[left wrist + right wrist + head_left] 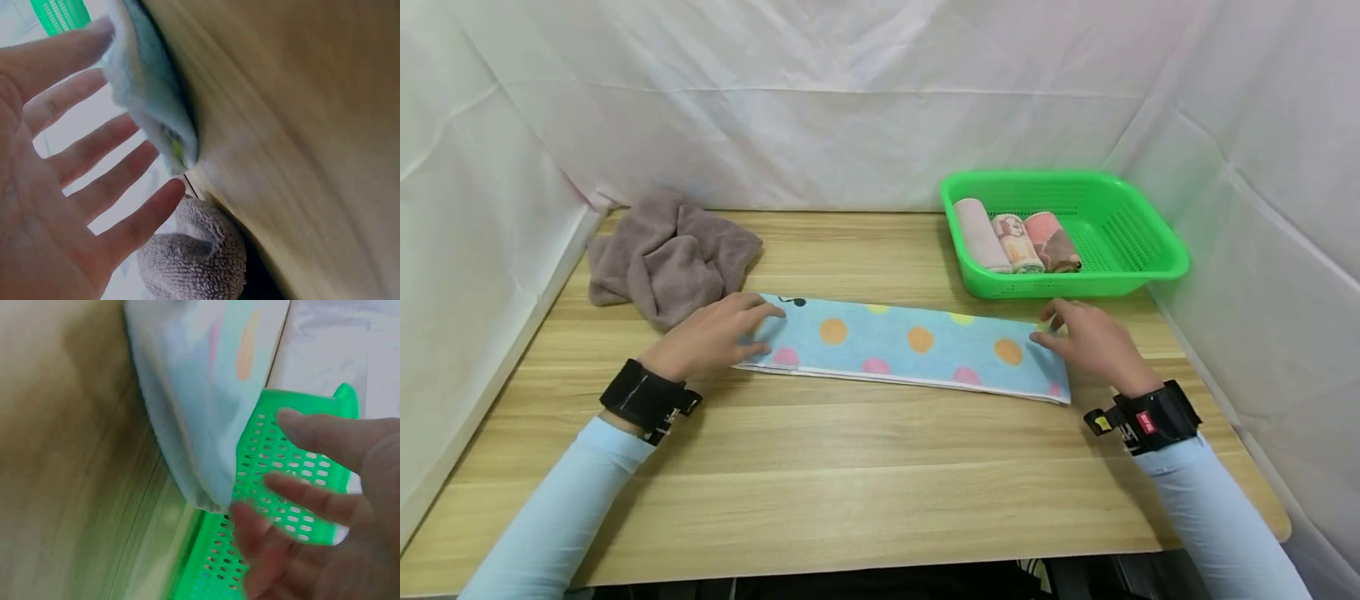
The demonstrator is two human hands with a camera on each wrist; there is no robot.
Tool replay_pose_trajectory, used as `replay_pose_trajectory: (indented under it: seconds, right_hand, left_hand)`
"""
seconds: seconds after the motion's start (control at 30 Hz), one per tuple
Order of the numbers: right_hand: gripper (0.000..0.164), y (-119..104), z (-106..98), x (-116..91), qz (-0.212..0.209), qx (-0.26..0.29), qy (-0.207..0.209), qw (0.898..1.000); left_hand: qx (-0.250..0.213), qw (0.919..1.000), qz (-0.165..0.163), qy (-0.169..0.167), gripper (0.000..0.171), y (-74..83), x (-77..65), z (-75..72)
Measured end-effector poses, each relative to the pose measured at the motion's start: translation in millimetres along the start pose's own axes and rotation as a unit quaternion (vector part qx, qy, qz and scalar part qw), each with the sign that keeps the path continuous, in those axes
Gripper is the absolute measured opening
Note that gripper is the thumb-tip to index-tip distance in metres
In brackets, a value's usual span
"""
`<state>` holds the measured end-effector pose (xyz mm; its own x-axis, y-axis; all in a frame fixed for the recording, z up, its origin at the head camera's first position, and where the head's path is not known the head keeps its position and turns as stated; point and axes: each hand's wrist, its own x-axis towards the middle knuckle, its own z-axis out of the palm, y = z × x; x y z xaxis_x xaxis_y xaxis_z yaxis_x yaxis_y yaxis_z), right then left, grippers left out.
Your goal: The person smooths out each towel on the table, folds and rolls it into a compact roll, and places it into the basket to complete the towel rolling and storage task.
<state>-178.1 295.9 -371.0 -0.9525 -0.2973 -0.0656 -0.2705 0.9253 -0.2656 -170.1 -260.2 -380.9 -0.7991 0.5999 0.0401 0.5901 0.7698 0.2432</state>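
"Light-blue sleeves (553,517) closest to me. Polka-dot towel (887,343), folded to a long strip, lies on the wood-grain table (850,483) between my hands."
"Gripping it?"
"Left hand (711,333): fingers spread at its left end. Right hand (1096,343): fingers apart at the other; contact, can't tell."
"Best technique?"
"I'd square the edges, press layers flat, keep both ends level."
"In the way?"
"Crumpled grey-brown towel (673,254) just beyond my left hand (snag risk, I'd guess). Green plastic basket (1060,287) beyond my right, three rolled towels (1018,243) inside, on its left; not blocking."
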Motion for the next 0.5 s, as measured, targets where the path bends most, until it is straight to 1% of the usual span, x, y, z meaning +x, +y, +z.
replay_pose_trajectory:
  seconds: [0.07, 0.13, 0.17, 0.27, 0.33, 0.37, 0.43, 0.5]
  right_hand:
    - [0.059, 5.1, 0.9, 7.3, 0.020, 0.013, -0.030, 0.999]
    - [0.067, 10.5, 1.7, 12.6, 0.032, 0.046, -0.066, 0.996]
    - [0.067, 13.1, 2.0, 14.4, 0.038, 0.067, -0.081, 0.994]
    - [0.056, 20.9, 3.8, 16.4, 0.059, 0.143, -0.107, 0.982]
    - [0.055, 25.1, 3.9, 13.9, 0.073, 0.189, -0.121, 0.972]
    - [0.057, 27.0, 3.8, 12.0, 0.077, 0.213, -0.129, 0.965]
    - [0.066, 31.2, 3.1, 6.1, 0.086, 0.260, -0.135, 0.952]
    - [0.072, 35.7, -0.5, -2.5, 0.093, 0.308, -0.127, 0.938]
  left_hand:
    - [0.002, 0.9999, -0.003, -0.014, 0.055, -3.7, 2.7, -2.3]
    - [-0.002, 0.9994, -0.012, -0.032, 0.059, -6.9, 4.8, -4.1]
    - [-0.006, 0.9990, -0.018, -0.041, 0.060, -8.4, 5.3, -4.8]
    - [-0.026, 0.9969, -0.031, -0.067, 0.061, -10.6, 5.6, -6.4]
    - [-0.036, 0.9960, -0.033, -0.076, 0.062, -11.0, 5.6, -6.7]
    - [-0.037, 0.9957, -0.034, -0.078, 0.062, -10.9, 5.5, -6.9]
    - [-0.039, 0.9954, -0.035, -0.080, 0.062, -9.8, 6.0, -6.4]
    - [-0.042, 0.9956, -0.032, -0.078, 0.061, -8.2, 7.7, -5.6]
